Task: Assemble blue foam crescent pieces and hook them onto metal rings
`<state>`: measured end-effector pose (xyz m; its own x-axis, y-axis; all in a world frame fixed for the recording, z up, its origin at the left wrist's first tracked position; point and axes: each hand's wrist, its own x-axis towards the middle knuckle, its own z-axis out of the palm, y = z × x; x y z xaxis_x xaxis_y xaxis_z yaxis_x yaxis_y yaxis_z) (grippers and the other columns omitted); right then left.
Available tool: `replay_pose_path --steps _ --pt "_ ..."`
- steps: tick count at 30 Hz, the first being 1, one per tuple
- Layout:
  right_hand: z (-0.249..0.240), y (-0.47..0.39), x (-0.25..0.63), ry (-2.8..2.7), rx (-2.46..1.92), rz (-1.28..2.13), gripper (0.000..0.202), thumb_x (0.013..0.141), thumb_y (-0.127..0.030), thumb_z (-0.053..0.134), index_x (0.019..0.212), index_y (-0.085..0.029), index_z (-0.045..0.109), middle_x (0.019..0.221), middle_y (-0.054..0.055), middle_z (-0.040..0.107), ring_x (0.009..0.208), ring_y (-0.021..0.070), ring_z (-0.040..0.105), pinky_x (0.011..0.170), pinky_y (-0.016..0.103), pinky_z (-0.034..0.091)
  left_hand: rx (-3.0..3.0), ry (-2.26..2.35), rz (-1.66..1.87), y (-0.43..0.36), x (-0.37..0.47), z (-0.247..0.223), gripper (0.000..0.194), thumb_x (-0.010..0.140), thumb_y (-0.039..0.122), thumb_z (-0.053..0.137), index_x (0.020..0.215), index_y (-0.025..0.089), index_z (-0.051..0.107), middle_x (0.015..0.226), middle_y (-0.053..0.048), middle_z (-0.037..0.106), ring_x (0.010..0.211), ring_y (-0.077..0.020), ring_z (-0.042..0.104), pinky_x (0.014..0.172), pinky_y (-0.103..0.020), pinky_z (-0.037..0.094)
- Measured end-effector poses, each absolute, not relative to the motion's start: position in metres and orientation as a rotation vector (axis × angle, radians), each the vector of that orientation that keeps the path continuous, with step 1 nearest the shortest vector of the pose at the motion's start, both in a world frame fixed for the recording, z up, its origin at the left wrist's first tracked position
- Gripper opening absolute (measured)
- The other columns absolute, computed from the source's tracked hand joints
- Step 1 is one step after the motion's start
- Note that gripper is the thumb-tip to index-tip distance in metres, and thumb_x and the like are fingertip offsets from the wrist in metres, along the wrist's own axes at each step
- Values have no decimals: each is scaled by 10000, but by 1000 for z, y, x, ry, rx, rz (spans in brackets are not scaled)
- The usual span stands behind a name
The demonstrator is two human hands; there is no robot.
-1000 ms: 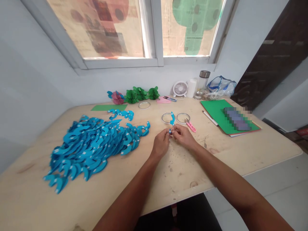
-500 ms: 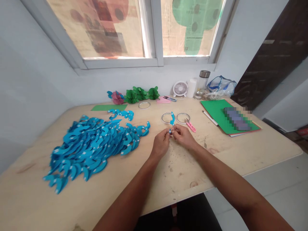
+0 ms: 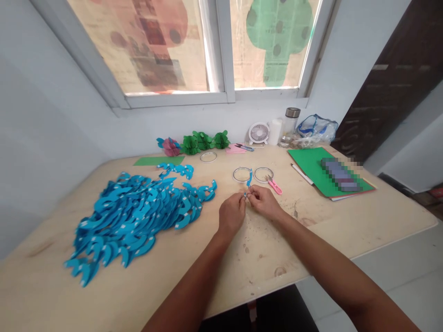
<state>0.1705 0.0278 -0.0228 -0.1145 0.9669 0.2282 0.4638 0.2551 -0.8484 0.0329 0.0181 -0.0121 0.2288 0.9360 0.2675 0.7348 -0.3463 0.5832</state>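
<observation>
Close together over the table, my left hand [image 3: 232, 213] and my right hand [image 3: 265, 202] both pinch a small blue paper piece [image 3: 249, 177]. Its narrow curved end sticks up above my fingers; the lower part is mostly hidden by them. Just beyond the hands lie two thin rings of tape [image 3: 234, 175], side by side. Pink-handled thread snips [image 3: 275, 186] rest against the right ring, their tips over its inside. To the left spreads a large heap of curved blue paper pieces [image 3: 134, 216] with small white squares on them.
Along the wall stand green paper honeycomb shapes [image 3: 202, 140], a pink one [image 3: 171, 146], a small white fan [image 3: 259, 133] and a glass bottle [image 3: 290, 127]. A third ring [image 3: 201, 158] lies farther back. Green sheets [image 3: 308, 168], a pen [image 3: 302, 174] and a blurred-out object lie right.
The view has tilted up slightly. The blue paper piece between my fingers has turned and looks narrower. Both hands keep pinching it in nearly the same place.
</observation>
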Motion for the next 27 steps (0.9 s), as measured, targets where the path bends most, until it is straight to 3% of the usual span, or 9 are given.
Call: replay_pose_path --steps 4,12,27 --pt "-28 30 169 -1653 -1312 822 85 732 -211 502 702 -168 570 521 -43 468 476 92 398 456 203 266 2242 1634 789 16 34 -11 283 858 189 368 895 160 648 869 -98 692 822 -211 623 709 -287 424" --pt "-28 32 163 -1255 -1273 1233 173 701 -316 570 695 -148 609 429 -47 490 341 68 340 372 201 218 2226 1679 825 16 35 -9 271 856 180 381 896 162 649 849 -92 688 839 -205 624 713 -276 419" --pt "-24 32 163 -1168 -1297 1080 183 697 -305 579 744 -135 628 455 -26 538 406 90 445 422 208 300 1970 1526 1058 20 32 -11 275 819 221 400 826 184 672 782 -62 699 747 -196 621 658 -277 436"
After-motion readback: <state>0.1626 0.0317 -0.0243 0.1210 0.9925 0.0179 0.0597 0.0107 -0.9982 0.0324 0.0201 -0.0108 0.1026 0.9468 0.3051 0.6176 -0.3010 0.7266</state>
